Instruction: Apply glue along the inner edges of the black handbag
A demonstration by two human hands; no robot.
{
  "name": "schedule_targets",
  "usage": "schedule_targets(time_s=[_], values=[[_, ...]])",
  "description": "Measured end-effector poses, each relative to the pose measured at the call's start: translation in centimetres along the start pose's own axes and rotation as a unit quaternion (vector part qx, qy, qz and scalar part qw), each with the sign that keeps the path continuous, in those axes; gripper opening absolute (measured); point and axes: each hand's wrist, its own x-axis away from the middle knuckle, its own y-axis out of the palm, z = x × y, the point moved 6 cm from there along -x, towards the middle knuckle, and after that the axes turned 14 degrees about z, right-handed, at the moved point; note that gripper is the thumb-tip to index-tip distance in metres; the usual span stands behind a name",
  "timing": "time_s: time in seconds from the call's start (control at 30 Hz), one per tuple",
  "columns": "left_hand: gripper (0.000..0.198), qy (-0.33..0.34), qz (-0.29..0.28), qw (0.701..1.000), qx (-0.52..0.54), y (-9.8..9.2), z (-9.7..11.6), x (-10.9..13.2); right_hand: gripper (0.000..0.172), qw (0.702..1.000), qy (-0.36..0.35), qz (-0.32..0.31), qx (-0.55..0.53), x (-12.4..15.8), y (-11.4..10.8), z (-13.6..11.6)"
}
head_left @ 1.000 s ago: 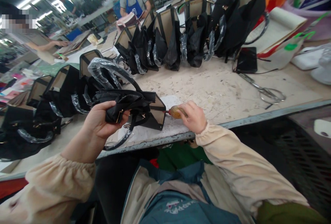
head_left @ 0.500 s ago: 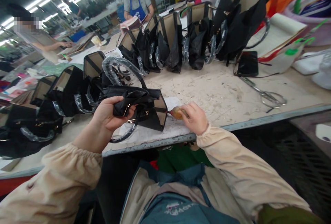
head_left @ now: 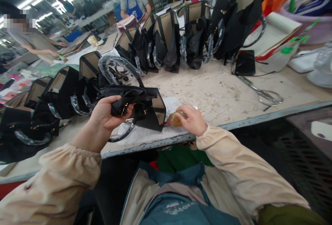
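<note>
My left hand (head_left: 110, 112) grips the folded body of a black handbag (head_left: 147, 117), which lies on its side near the table's front edge. Plastic film wraps the bag's handles, and its edged end panel faces right. My right hand (head_left: 193, 118) is closed around a small squeeze bottle (head_left: 176, 118) of amber colour with a reddish neck. The bottle's tip meets or nearly meets the lower right corner of the bag; contact itself is too small to make out. A white sheet (head_left: 169, 105) lies beneath the bag and the bottle.
Black handbags (head_left: 166, 41) stand in a row behind, with more handbags (head_left: 59, 90) at the left. Scissors (head_left: 264, 91), a black phone-like object (head_left: 245, 62) and a paper pad (head_left: 275, 31) lie on the right. Two people (head_left: 135, 7) work across the table.
My right hand has moved the bottle's tip slightly down along the bag's right edge, toward its lower corner. My left hand keeps its hold on the bag. The whole view has shifted a little.
</note>
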Motion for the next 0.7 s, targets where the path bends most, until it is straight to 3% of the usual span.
schedule_targets(time_s=[0.7], values=[[0.021,0.006,0.032,0.999,0.005,-0.08,-0.06,-0.34,0.014,0.998,-0.003,0.024,0.058,-0.28,-0.79,0.69]])
